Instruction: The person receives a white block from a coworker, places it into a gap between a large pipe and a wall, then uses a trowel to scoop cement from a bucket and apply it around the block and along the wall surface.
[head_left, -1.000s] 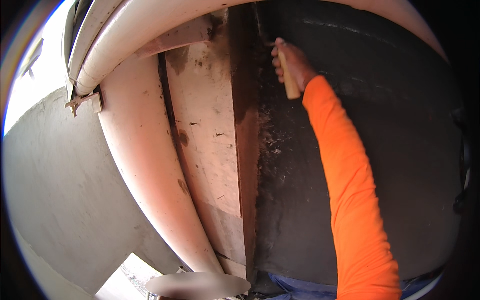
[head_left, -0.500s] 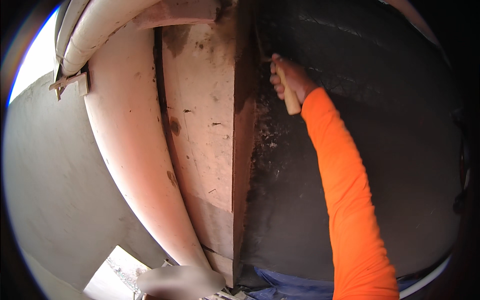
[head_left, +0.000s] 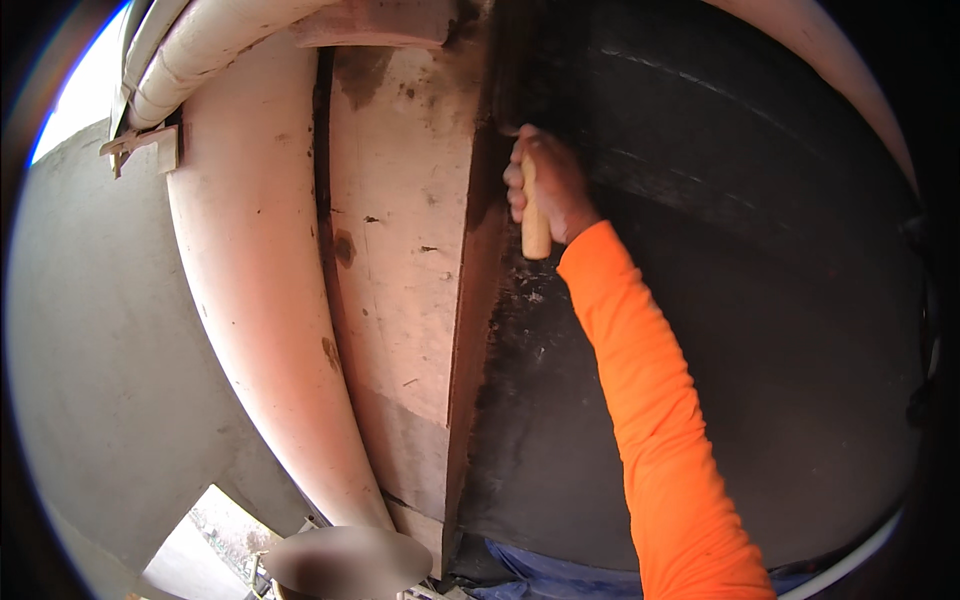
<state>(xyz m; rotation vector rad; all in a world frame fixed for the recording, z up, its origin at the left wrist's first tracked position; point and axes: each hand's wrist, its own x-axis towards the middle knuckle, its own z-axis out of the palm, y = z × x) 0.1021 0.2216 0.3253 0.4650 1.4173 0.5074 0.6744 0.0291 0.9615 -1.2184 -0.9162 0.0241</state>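
My right hand (head_left: 556,185), in an orange sleeve, is closed around the pale wooden handle of a trowel (head_left: 537,236). Its thin metal neck bends away above my fingers, and the blade is hard to make out against the dark surface. The tool is up at the inner corner where a dark, freshly coated-looking wall (head_left: 740,370) meets the narrow side of a pinkish flat pillar (head_left: 400,240). Rough pale flecks show on the wall just below my hand. My left hand is out of view.
A thick pale pipe (head_left: 265,260) runs down left of the pillar, with another pipe (head_left: 215,55) crossing at the top left. A small wooden bracket (head_left: 142,150) sits near them. Beyond is a grey wall (head_left: 100,330). Below lie blue sheeting (head_left: 570,580) and a blurred oval shape (head_left: 350,562).
My right hand has moved left and slightly down with the trowel, closer to the pillar's edge, and the handle is now more upright. The view has shifted a little.
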